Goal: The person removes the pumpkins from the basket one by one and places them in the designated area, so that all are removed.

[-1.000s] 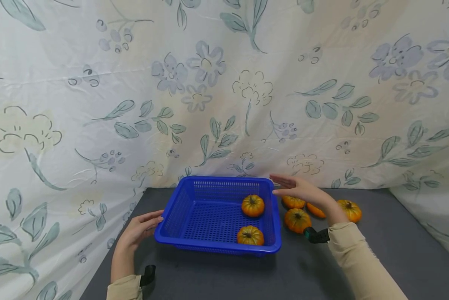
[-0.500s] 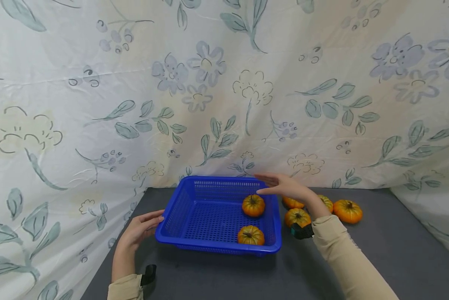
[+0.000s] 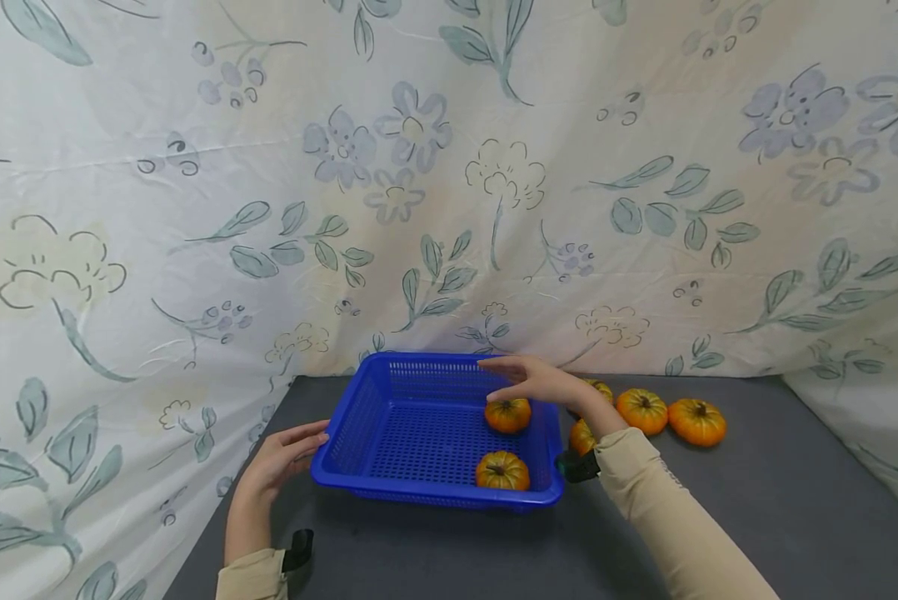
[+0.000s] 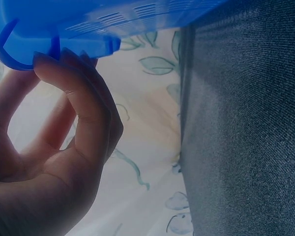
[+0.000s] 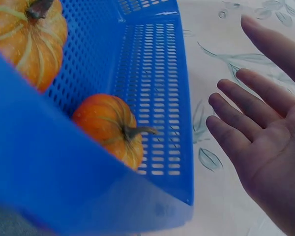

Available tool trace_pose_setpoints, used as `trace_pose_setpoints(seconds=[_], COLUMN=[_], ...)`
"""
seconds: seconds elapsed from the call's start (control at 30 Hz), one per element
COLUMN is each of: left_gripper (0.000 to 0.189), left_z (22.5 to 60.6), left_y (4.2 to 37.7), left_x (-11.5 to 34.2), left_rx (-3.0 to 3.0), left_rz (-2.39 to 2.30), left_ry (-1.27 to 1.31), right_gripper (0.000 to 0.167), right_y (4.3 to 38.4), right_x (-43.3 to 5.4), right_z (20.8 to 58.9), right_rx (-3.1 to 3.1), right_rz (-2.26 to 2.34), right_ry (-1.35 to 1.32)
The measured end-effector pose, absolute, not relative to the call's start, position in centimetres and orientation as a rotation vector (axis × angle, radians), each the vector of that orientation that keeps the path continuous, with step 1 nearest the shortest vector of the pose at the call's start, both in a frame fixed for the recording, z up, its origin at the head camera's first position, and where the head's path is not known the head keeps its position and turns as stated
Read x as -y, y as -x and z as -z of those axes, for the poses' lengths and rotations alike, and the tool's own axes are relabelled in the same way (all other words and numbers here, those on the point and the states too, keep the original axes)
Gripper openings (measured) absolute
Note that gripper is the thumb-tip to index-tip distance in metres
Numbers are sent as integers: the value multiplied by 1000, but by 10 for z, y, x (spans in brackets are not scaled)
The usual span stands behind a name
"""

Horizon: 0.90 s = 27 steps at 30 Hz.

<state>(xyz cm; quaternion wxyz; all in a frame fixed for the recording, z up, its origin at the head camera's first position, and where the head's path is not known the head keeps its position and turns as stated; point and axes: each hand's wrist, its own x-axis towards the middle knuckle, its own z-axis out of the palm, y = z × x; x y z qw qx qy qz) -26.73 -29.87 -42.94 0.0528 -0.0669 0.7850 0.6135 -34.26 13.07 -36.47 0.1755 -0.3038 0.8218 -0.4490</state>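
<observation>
A blue plastic basket (image 3: 434,492) with slotted walls stands on the dark tabletop. My left hand (image 3: 280,458) holds its left rim; in the left wrist view the bent fingers (image 4: 91,113) meet the rim's edge. Two small orange pumpkins lie inside on the right: a rear pumpkin (image 3: 509,418) and a front pumpkin (image 3: 502,473). Above the rear one, over the right side of the basket, my right hand (image 3: 542,383) is spread and holds nothing. It covers part of that pumpkin in the head view. The right wrist view shows the bare palm (image 5: 270,157) beyond the basket wall.
Several more pumpkins sit on the table right of the basket, among them a round pumpkin (image 3: 642,412) and the outermost pumpkin (image 3: 696,422). My right forearm partly hides others. A flowered cloth (image 3: 419,208) hangs close behind the basket and along both sides.
My right hand has moved left, from beside the right rim to over the rear pumpkin, and dipped slightly. More of the outside pumpkins shows now. The left hand and basket stay put.
</observation>
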Motion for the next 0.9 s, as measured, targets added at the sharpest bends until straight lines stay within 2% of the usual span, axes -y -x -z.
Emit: trace_pose_setpoints(seconds=[0.33, 0.9], left_gripper=[59, 59], left_z=[431, 431], left_y=[270, 269], left_x=[300, 300], left_rx=[-2379, -2374], left_rz=[-1873, -1880], left_ry=[211, 192], right_gripper=[64, 53], right_y=[347, 347], right_x=[-115, -108], right_z=[373, 388], right_rx=[-2305, -2105], right_rz=[1174, 888], right_ry=[921, 772])
